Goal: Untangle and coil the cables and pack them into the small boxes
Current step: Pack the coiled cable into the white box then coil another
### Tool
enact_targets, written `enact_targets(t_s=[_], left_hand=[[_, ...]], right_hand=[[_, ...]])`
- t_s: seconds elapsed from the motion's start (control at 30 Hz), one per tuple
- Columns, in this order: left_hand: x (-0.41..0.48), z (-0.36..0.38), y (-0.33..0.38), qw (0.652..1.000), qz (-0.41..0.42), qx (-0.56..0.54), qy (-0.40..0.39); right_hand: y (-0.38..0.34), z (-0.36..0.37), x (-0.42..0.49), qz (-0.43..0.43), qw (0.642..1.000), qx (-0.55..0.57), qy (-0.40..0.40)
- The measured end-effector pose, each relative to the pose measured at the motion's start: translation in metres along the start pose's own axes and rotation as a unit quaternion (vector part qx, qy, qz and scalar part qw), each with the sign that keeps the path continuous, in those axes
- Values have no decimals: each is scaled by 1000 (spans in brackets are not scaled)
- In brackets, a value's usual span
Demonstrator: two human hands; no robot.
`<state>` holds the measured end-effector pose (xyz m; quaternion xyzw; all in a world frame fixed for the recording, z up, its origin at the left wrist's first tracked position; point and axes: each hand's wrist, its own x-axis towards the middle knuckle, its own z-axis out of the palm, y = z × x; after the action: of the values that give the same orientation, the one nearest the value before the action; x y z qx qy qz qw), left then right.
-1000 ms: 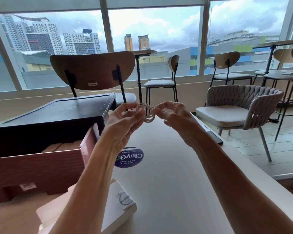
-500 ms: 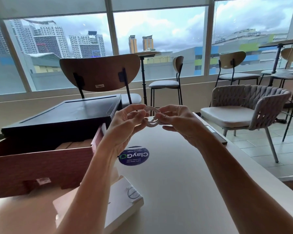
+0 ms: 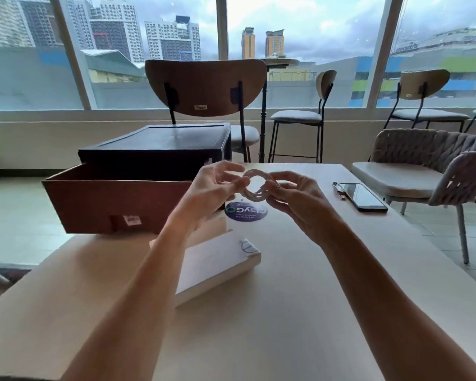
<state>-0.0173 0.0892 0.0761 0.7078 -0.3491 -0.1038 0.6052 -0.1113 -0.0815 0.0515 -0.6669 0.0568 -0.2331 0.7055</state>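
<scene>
A white cable (image 3: 256,198) wound into a small round coil is held up above the table between both hands. My left hand (image 3: 212,188) pinches the coil's left side with thumb and fingertips. My right hand (image 3: 294,196) grips its right side with curled fingers. A small flat white box (image 3: 217,262) with a cable picture on its lid lies on the table under my left forearm. An open brown cardboard box (image 3: 116,202) stands at the left, its inside hidden from here.
A black box (image 3: 160,144) sits behind the brown one. A round blue sticker (image 3: 245,213) lies on the table below the coil. A phone (image 3: 362,196) and keys (image 3: 338,189) rest near the table's right edge. Chairs stand behind and to the right.
The view has swung left and tilted down, bringing the phone and more of the table into sight. Both hands still hold the coil, now lower and nearer the table.
</scene>
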Motion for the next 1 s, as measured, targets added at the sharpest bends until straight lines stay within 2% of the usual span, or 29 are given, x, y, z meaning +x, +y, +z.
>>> enact_targets(t_s=[0.13,0.2,0.27,0.37,0.43,0.53,0.67,0.83,0.93,1.0], left_hand=[[-37,-26,-7,986,20,125,109],[-52,-42,-10,967,-18,214,137],[-68,-56,-12,943,-95,301,109],[-91,-72,-11,893,-207,399,8],[-107,-77,-12,883,-273,380,-31],[-122,-75,-22,901,-319,291,-44],[-125,-67,-34,936,-281,212,-18],[-121,-58,-41,959,-221,172,-47],[-122,-47,-47,977,-166,122,-60],[-123,-39,-50,981,-113,144,-57]], right_hand=[[17,10,-22,45,998,-49,18],[25,14,-30,78,994,-70,31],[29,21,-38,101,991,-79,37],[31,34,-47,117,989,-74,44],[32,42,-51,125,988,-77,53],[37,51,-57,136,987,-69,57],[43,55,-70,130,987,-62,70],[45,40,-90,96,987,-27,128],[46,25,-102,62,984,-11,166],[45,18,-110,38,982,-12,184]])
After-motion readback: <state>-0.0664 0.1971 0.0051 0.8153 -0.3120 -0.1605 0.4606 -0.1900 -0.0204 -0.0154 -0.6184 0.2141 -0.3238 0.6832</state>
